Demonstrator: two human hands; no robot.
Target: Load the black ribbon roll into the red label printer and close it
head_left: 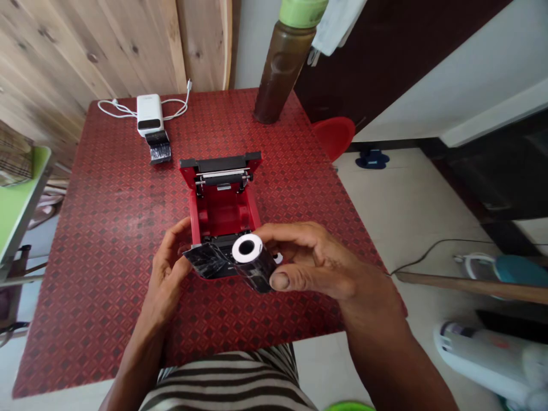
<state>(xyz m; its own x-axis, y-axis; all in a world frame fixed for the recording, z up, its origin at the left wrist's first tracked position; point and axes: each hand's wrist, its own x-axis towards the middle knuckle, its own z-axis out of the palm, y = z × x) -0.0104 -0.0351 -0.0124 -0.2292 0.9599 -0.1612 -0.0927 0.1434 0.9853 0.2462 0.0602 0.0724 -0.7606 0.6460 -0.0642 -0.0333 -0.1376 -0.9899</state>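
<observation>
A small red and black receipt printer (196,220) stands on the table with its lid (220,165) swung up and its paper bay bare. My left hand (168,264) grips the printer's left side, fingers along the wall and thumb toward the front. In my right hand (314,257) is a black paper roll (257,273) with a white end and a hollow core, pinched between thumb and fingers. It is held tilted just over the printer's front right corner, hiding part of the front panel. A loose black tail of the paper points left, toward my left hand.
The red patterned table (115,228) carries a white power bank-like device (149,111) with a white cable (176,108), and a dark crinkled strip (160,149) beside it. A tall brown bottle (285,63) with a green lid stands at the back right. A red stool (338,137) is beyond the right edge.
</observation>
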